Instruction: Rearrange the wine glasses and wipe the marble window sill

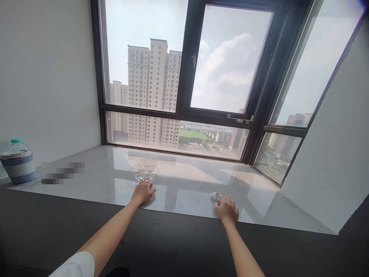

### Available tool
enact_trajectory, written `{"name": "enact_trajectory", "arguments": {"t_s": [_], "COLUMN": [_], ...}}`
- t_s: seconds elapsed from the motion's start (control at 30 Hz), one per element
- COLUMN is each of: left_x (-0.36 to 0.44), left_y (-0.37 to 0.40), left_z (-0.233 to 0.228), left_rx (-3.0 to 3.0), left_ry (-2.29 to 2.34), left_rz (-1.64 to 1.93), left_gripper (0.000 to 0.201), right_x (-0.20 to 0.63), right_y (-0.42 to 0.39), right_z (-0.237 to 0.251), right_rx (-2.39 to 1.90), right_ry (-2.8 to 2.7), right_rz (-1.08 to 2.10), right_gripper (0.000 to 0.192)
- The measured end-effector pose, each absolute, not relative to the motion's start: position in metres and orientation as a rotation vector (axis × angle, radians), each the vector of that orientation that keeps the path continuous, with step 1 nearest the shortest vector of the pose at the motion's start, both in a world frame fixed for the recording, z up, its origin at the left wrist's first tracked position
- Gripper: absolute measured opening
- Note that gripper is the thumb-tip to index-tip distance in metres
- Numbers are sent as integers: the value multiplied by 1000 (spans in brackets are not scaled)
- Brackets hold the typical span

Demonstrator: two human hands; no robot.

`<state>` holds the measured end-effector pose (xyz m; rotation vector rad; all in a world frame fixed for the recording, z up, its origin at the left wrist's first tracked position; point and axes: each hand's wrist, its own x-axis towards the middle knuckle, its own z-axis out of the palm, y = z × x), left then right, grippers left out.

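My left hand (143, 192) rests flat, fingers loosely spread, on the glossy pale stone window ledge (184, 184), touching the near foot of the cluster of clear stemmed glasses (145, 169) just beyond it, while my right hand (227, 209), well apart rightward, presses a small grey cloth (216, 197).

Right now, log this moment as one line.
left hand: at clear stemmed glasses | right hand: on grey cloth | surface: glossy pale stone windowsill
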<state>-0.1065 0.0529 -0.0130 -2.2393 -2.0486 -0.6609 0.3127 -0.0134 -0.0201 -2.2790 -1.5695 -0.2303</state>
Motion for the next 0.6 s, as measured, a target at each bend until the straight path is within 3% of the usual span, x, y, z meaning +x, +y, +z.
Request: {"name": "enact_trajectory", "arguments": {"t_s": [0.6], "left_x": [-108], "left_y": [52], "left_z": [-12], "left_rx": [-2243], "left_ry": [-2069], "left_rz": [-649], "left_gripper": [40], "right_x": [316], "right_y": [-10], "right_z": [-24], "right_rx": [-2260], "right_ry": [-1565], "right_rz": [-206], "right_gripper": [47]}}
